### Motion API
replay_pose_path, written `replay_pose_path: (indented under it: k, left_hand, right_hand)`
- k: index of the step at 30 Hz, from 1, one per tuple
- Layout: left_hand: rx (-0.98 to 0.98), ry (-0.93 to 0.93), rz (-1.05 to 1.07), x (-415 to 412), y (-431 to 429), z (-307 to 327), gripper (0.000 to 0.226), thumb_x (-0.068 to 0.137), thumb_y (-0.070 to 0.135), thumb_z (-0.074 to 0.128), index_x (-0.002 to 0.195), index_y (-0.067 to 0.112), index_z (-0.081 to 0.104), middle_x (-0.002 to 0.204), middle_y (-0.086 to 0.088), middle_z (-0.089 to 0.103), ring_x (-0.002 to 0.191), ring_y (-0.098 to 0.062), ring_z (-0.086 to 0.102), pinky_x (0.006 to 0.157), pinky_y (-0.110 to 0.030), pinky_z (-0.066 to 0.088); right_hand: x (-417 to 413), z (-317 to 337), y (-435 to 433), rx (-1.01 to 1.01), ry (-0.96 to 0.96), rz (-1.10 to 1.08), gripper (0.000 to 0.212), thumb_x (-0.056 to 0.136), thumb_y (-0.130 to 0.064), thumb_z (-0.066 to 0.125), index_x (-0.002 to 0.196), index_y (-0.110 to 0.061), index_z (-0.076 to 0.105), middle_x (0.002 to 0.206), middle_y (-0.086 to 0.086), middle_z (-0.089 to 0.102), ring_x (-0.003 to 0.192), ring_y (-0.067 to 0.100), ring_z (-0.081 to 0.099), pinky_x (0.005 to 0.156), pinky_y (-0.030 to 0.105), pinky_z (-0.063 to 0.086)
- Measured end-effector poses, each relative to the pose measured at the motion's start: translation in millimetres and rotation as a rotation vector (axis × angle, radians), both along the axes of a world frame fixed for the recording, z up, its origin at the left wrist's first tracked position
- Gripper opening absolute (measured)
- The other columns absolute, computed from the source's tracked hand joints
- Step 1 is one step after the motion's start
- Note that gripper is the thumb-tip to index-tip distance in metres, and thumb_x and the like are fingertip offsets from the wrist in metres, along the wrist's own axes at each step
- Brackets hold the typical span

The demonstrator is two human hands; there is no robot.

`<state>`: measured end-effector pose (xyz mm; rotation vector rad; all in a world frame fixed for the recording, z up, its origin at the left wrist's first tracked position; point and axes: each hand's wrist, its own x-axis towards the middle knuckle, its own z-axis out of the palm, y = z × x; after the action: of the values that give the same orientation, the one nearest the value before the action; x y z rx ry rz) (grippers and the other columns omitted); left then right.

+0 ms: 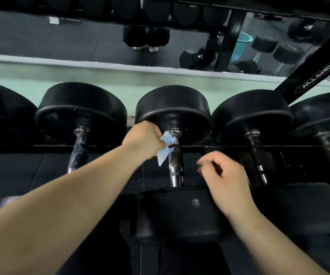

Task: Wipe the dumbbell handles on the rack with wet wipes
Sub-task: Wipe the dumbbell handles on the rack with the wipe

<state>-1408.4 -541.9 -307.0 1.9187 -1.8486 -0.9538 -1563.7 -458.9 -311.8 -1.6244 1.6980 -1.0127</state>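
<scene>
Right hand (225, 179) loosely curled, empty — left hand (143, 139) grips wet wipe (163, 155) against handle (176, 161)

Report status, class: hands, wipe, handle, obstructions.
Left hand grips wet wipe against middle dumbbell handle, far end. Right hand loosely curled, empty, beside handle. No obstruction seen.
</scene>
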Motion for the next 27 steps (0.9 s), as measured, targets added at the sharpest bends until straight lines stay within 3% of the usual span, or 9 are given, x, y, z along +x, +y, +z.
replay_pose_path:
  k: [4,8,10,13,18,20,23,27]
  left_hand:
    - [0.033,0.292,0.095,-5.6,3.2,-23.6,0.022,0.081,0.012,0.066,0.065,0.02,0.052,0.067,0.003,0.055,0.069,-0.02,0.06,0.077,-0.036,0.056]
    - [0.077,0.43,0.06,-6.7,1.6,-24.0,0.007,0.081,0.003,0.064,0.083,0.007,0.06,0.071,0.002,0.052,0.06,-0.01,0.054,0.063,-0.022,0.054]
    - [0.151,0.436,-0.04,-4.2,3.1,-20.7,0.012,0.078,-0.002,0.066,0.078,0.01,0.061,0.071,0.002,0.054,0.061,-0.008,0.055,0.056,-0.014,0.052]
    - [0.225,0.361,-0.158,-3.5,9.0,-19.8,0.022,0.074,-0.001,0.071,0.068,0.016,0.059,0.068,0.003,0.055,0.059,-0.008,0.056,0.057,-0.015,0.052]
    - [0.059,0.436,0.088,-4.2,1.7,-27.0,0.015,0.079,0.002,0.067,0.072,0.012,0.058,0.082,-0.003,0.059,0.06,-0.013,0.056,0.076,-0.033,0.055]
    - [0.123,0.463,0.051,-2.2,-0.5,-25.2,0.022,0.077,0.0,0.068,0.066,0.014,0.055,0.087,-0.004,0.059,0.062,-0.011,0.056,0.07,-0.026,0.056]
    - [0.269,0.367,-0.133,-1.4,3.0,-20.3,0.024,0.073,-0.003,0.071,0.063,0.013,0.057,0.071,0.0,0.055,0.057,-0.007,0.056,0.055,-0.013,0.053]
    - [0.405,0.389,-0.134,1.1,4.6,-22.6,0.018,0.077,-0.004,0.066,0.072,0.011,0.057,0.077,-0.001,0.059,0.067,-0.009,0.059,0.058,-0.014,0.053]
  right_hand:
    - [1.8,0.3,1.2,0.005,-0.048,-0.019,0.022,0.08,-0.009,0.052,0.066,-0.023,0.06,0.065,0.004,0.065,0.067,0.015,0.057,0.059,0.02,0.043]
    - [2.0,0.0,1.3,0.014,-0.069,-0.038,0.02,0.079,-0.01,0.051,0.065,-0.022,0.061,0.066,0.008,0.065,0.069,0.019,0.057,0.057,0.02,0.042]
    - [2.9,0.1,1.6,0.014,-0.066,-0.044,0.021,0.078,-0.011,0.051,0.064,-0.022,0.06,0.065,0.008,0.065,0.068,0.019,0.057,0.058,0.02,0.042]
    - [2.9,0.5,1.3,0.015,-0.058,-0.044,0.022,0.078,-0.011,0.052,0.062,-0.023,0.06,0.064,0.008,0.064,0.067,0.02,0.057,0.059,0.023,0.043]
    - [2.8,0.6,3.0,0.027,-0.094,-0.048,0.021,0.079,-0.012,0.051,0.063,-0.023,0.061,0.067,0.015,0.064,0.068,0.026,0.057,0.061,0.031,0.044]
    - [2.8,0.1,2.4,0.032,-0.088,-0.046,0.021,0.079,-0.012,0.051,0.064,-0.023,0.061,0.066,0.012,0.064,0.068,0.024,0.058,0.063,0.029,0.045]
    - [1.7,-0.8,1.2,0.042,-0.073,-0.041,0.021,0.079,-0.012,0.052,0.065,-0.023,0.061,0.066,0.009,0.064,0.068,0.022,0.058,0.063,0.027,0.045]
    - [2.2,0.8,2.6,0.054,-0.08,-0.032,0.02,0.08,-0.012,0.051,0.066,-0.022,0.061,0.067,0.01,0.065,0.068,0.022,0.058,0.062,0.027,0.045]
